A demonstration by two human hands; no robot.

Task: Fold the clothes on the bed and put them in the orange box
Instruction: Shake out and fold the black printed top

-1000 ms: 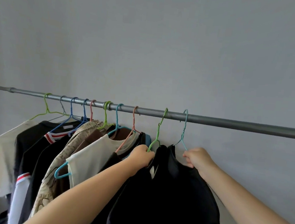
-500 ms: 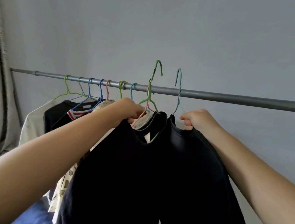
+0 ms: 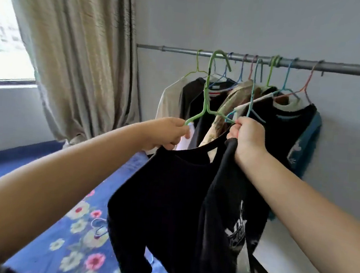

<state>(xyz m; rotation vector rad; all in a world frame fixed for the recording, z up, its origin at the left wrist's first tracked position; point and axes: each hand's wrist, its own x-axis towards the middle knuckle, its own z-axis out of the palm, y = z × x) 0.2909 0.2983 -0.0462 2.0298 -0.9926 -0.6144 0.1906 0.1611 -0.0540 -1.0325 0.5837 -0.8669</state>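
Observation:
My left hand [image 3: 168,133] grips the shoulder of a plain black shirt [image 3: 165,191] together with its green hanger [image 3: 208,91]. My right hand [image 3: 247,138] grips a second black shirt [image 3: 229,234] with a white print, along with its teal hanger [image 3: 253,92]. Both hangers are off the metal rail [image 3: 344,68] and the two shirts hang from my hands over the bed [image 3: 62,224] with its blue flowered sheet. The orange box is not in view.
Several more shirts [image 3: 284,123] hang on coloured hangers from the rail against the grey wall. A beige curtain [image 3: 77,57] and a bright window [image 3: 6,40] stand at the left. Loose hangers [image 3: 99,227] lie on the sheet.
Both hangers have come off the rail and moved down and left with the shirts. My view has swung left, bringing the curtain, window and bed into sight.

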